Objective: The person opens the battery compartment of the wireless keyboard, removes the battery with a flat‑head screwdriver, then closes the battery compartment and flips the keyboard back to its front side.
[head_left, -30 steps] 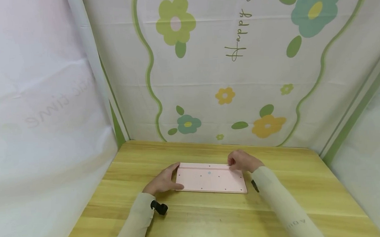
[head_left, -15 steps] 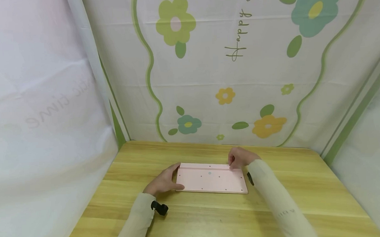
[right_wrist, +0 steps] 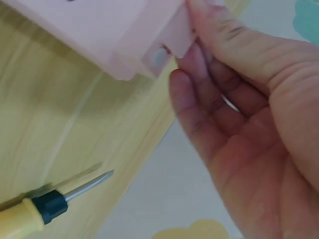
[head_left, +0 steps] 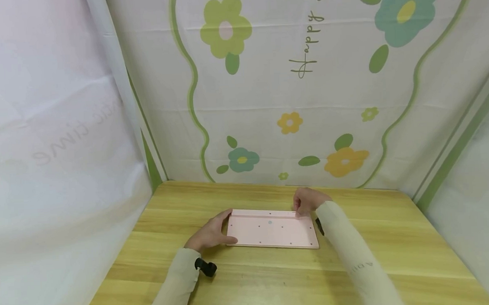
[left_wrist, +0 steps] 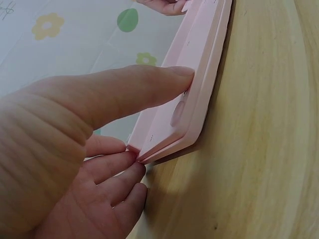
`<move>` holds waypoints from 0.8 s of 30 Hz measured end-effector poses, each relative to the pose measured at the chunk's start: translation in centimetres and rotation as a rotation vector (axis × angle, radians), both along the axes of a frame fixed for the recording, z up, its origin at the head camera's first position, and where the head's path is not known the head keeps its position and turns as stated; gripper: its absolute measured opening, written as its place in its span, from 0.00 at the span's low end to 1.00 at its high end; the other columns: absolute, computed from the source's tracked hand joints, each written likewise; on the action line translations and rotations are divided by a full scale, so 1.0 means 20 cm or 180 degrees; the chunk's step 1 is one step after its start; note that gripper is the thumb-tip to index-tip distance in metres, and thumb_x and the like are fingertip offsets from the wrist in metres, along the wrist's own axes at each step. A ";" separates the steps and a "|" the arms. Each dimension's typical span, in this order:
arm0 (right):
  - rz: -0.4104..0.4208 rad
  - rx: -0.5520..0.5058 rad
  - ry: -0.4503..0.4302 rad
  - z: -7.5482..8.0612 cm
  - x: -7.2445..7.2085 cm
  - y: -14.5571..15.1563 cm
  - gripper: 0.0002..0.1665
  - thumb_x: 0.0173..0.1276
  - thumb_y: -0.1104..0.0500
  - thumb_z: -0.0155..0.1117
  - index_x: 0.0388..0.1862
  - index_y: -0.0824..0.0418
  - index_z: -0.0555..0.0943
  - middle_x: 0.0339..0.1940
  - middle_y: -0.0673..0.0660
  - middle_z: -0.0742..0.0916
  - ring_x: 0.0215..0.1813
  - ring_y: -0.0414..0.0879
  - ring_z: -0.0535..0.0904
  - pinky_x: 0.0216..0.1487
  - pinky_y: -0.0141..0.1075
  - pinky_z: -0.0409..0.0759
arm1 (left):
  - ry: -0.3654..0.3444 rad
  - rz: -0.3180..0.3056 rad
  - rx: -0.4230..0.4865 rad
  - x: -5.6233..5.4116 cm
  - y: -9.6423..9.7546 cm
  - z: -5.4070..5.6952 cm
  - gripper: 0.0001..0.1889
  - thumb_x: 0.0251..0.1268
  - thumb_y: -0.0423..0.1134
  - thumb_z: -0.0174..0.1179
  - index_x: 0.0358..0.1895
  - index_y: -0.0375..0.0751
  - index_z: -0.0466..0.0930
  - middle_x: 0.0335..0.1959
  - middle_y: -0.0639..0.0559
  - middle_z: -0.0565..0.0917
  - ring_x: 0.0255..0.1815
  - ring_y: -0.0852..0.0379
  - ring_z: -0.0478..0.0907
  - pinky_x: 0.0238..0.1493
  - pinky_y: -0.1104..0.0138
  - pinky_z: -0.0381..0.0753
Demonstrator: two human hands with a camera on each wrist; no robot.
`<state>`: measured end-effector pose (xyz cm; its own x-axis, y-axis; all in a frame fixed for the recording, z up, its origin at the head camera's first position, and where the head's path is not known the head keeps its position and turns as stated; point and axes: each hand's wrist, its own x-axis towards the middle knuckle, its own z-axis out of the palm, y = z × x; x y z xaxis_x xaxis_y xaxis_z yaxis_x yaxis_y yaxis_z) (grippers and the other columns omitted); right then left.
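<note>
A pink keyboard (head_left: pixel 268 233) lies bottom side up on the wooden table, with several small dark screw holes and a pale blue dot (head_left: pixel 270 222) on its underside. Along its far edge runs a raised ridge (head_left: pixel 251 213). My left hand (head_left: pixel 209 233) grips the left end, thumb over the top and fingers at the far corner. At the ridge's right part, my right hand (head_left: pixel 310 200) pinches the pink edge between thumb and fingers. The right wrist view shows a pale round spot (right_wrist: pixel 159 57) on the ridge's end, close to the fingertips.
A screwdriver (right_wrist: pixel 50 205) with a yellow handle and black collar lies on the table beyond the keyboard's right end; my right forearm hides it in the head view. Behind the wooden table (head_left: pixel 266 279) hangs a white flowered cloth (head_left: pixel 262 88), with more cloth on both sides.
My right forearm has swung leftward and the hand has shifted slightly away from me, its fingers staying at the ridge. The left hand and keyboard have stayed nearly still.
</note>
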<state>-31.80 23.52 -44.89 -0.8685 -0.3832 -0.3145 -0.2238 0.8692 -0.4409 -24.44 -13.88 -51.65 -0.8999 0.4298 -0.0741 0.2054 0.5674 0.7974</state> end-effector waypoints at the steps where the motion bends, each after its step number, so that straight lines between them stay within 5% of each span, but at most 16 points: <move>1: -0.0011 -0.0034 0.0028 -0.01 0.01 0.01 0.06 0.62 0.67 0.80 0.31 0.63 0.88 0.30 0.54 0.88 0.30 0.42 0.77 0.33 0.33 0.79 | 0.0002 0.0001 -0.0007 0.00 0.00 0.00 0.55 0.60 0.43 0.80 0.85 0.36 0.53 0.86 0.37 0.59 0.87 0.36 0.54 0.85 0.41 0.58; 14: 0.0514 -0.0568 0.0875 -0.12 0.07 0.09 0.09 0.68 0.72 0.72 0.30 0.62 0.84 0.29 0.53 0.86 0.32 0.42 0.76 0.35 0.30 0.77 | -0.0027 -0.0038 -0.0017 0.00 -0.02 0.00 0.55 0.60 0.44 0.79 0.86 0.38 0.53 0.86 0.38 0.58 0.87 0.36 0.53 0.85 0.41 0.58; 24: 0.0340 -0.0539 0.0826 -0.11 0.11 0.12 0.08 0.71 0.73 0.68 0.43 0.63 0.89 0.41 0.57 0.91 0.41 0.45 0.84 0.44 0.36 0.86 | 0.0041 -0.0021 -0.0083 0.01 0.00 0.01 0.55 0.60 0.45 0.79 0.85 0.37 0.53 0.86 0.38 0.59 0.87 0.37 0.55 0.85 0.43 0.59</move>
<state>-29.57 25.85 -47.09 -0.8634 -0.5044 -0.0118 -0.4337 0.7539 -0.4934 -24.24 -13.96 -51.42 -0.8981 0.4336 -0.0737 0.2193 0.5867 0.7795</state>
